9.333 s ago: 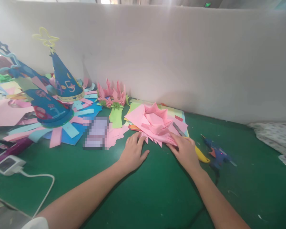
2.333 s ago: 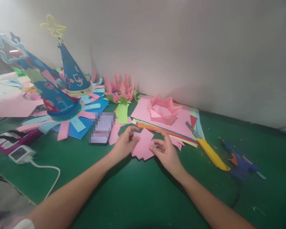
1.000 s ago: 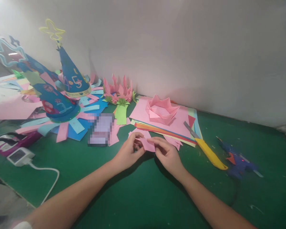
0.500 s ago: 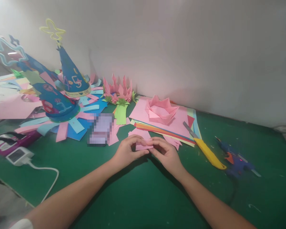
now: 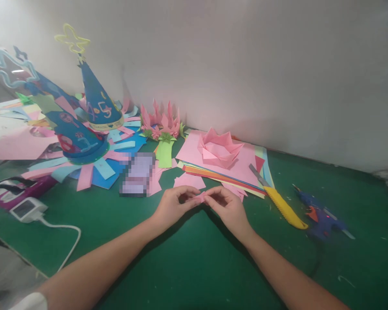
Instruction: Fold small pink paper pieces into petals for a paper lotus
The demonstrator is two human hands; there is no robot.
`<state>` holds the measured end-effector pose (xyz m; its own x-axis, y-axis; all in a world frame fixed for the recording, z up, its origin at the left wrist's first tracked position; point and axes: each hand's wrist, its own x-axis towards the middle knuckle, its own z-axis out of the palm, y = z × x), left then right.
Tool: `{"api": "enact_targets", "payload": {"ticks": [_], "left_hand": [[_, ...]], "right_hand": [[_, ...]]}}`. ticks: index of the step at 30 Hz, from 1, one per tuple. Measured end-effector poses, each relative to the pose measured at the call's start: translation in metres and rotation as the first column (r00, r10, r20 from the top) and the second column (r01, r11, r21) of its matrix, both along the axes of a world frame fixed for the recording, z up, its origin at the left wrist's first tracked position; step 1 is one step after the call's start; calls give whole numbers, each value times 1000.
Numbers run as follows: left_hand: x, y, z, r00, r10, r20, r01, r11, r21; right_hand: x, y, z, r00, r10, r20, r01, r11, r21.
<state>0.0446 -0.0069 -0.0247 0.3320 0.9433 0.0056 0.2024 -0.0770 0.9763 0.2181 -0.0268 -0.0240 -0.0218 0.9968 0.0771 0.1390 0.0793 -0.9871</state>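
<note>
A small folded piece of pink paper [image 5: 201, 196] is pinched between both hands above the green table, most of it covered by fingers. My left hand [image 5: 176, 203] closes its thumb and fingers on the paper's left part. From the other side, my right hand [image 5: 228, 209] grips it with thumb and fingertips. Just beyond the hands lie loose pink paper pieces [image 5: 189, 181]. Behind them a pink folded-paper flower [image 5: 220, 148] rests on a stack of coloured paper sheets [image 5: 187, 148].
A yellow utility knife [image 5: 283, 209] with its blade out and a blue glue gun [image 5: 321, 217] lie on the right. Left are a phone [image 5: 137, 174], blue cone hats [image 5: 98, 99] and a white cable [image 5: 79, 234]. A pink paper crown [image 5: 161, 122] stands near the wall.
The pink paper has been folded smaller and shows less between the fingers. Both hands have stayed in nearly the same place, with the fingertips closer together on it.
</note>
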Motion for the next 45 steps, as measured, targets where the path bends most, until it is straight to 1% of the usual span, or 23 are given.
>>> {"api": "enact_targets", "payload": {"ticks": [4,10,15,20,26,33,38,41,45], "left_hand": [[1,0,0,1000,13,26,-13,1000,7],[1,1,-2,996,0,89,2,1000,-14],[1,1,-3,994,-31,107,34,999,-26],[1,2,-6,990,-20,142,29,997,-65],[2,3,-8,982,-20,188,41,993,-108],[2,1,-3,989,-1,147,14,996,-86],[2,0,-1,993,-18,119,24,998,-50],[0,2,-3,996,-36,82,35,999,10],[-3,4,-3,996,-60,-63,67,989,129]], "right_hand": [[0,1,-3,999,-16,-45,16,1000,-8],[0,1,0,997,82,-5,-82,991,-107],[1,1,0,998,60,25,-57,993,-105],[2,1,-2,997,51,50,-46,994,-95],[0,1,2,998,23,58,-17,993,-114],[1,0,2,995,17,96,-7,995,-101],[2,0,1,993,10,120,2,995,-96],[2,0,0,989,9,146,4,996,-94],[1,0,-4,978,24,205,-13,998,-56]]}}
